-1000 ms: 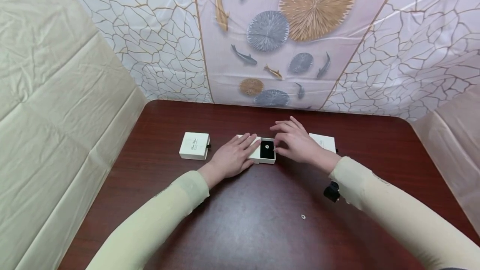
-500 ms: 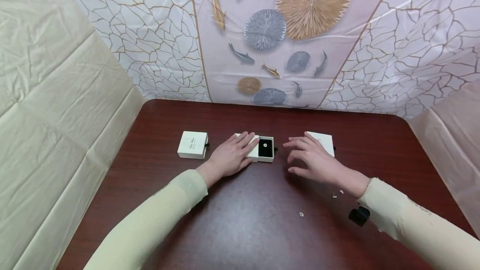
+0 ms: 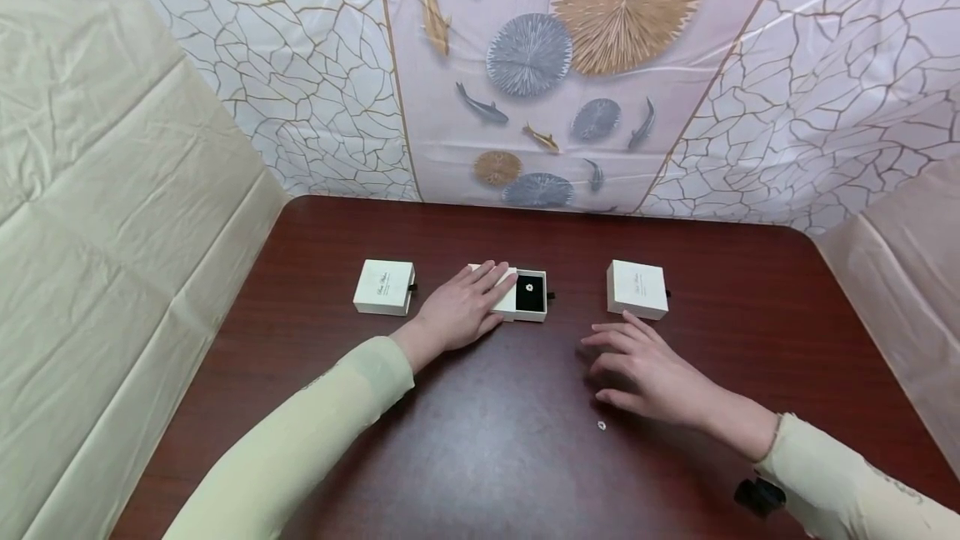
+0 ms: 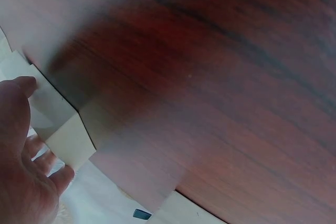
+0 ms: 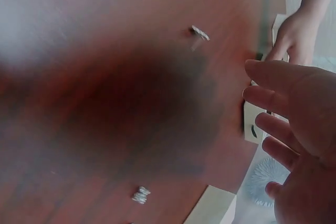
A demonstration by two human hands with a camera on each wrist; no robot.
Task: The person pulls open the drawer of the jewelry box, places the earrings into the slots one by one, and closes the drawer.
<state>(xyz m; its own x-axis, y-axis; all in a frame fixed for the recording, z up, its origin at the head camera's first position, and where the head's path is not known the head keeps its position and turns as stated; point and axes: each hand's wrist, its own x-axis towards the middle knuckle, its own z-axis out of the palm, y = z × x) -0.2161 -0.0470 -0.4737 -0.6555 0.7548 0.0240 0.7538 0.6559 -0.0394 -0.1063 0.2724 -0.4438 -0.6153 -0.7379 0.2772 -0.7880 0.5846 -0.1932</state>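
Observation:
My left hand (image 3: pixel 459 309) holds the sleeve of the middle white box (image 3: pixel 507 298), fingers across its top and thumb at its near side. From the sleeve's right end a drawer (image 3: pixel 543 307) is pulled part way out. On the drawer's black pad (image 3: pixel 529 300) sits a small silvery jewellery piece (image 3: pixel 529 287), perhaps an earring. My right hand (image 3: pixel 660 375) hovers above the table with relaxed, spread fingers and nothing in them. Below its thumb lies another small silvery jewellery piece (image 3: pixel 602 426). The right wrist view shows a further silvery piece (image 5: pixel 140 194) on the table.
One white box (image 3: pixel 384 287) with a black tab stands at the left, another white box (image 3: pixel 637 290) at the right beyond my right hand. The dark red-brown table (image 3: pixel 450 473) ends at a patterned cloth (image 3: pixel 525 140) behind.
My right hand has drawn away from the drawer, to the right and nearer me, uncovering the drawer's black tab and the right box. The left hand stays on the middle box.

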